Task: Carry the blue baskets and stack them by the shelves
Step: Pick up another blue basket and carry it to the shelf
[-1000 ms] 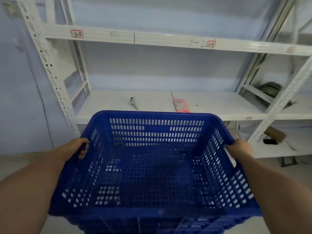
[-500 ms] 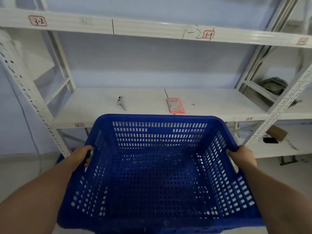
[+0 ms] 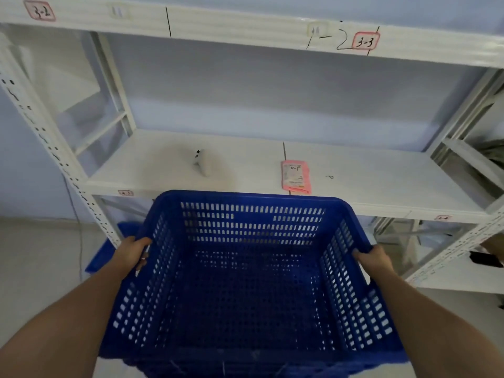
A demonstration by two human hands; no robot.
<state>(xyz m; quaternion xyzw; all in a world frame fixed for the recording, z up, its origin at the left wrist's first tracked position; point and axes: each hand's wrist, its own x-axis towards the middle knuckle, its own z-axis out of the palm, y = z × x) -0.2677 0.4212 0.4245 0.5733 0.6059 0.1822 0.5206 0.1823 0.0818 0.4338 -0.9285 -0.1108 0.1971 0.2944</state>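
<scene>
Two bare forearms are stretched forward from the lower corners of the view, and a blue basket point(image 3: 245, 282) is held between them at the centre and 6 o'clock. The left hand point(image 3: 131, 255) is curled over the basket's left rim near the far corner, the thumb laid on top and the fingers wrapped down the outer wall. The right hand point(image 3: 375, 259) is clamped on the right rim in the same way, its fingers hooked over the edge. The basket is carried open side up, and nothing is seen inside it; under its near edge, further blue rims are glimpsed, though how many cannot be told.

A second blue basket point(image 3: 105, 253) is partly seen at 9 o'clock, low by the foot of the shelf post point(image 3: 54, 148) and mostly hidden behind the left hand. White shelves point(image 3: 395, 192) are spread across 12 o'clock, just beyond the held basket's far rim. On the middle shelf board a small white handheld device point(image 3: 200, 165) and a pink card point(image 3: 296, 177) are laid apart. Red-edged labels point(image 3: 365, 40) are fixed to the upper beam.
</scene>
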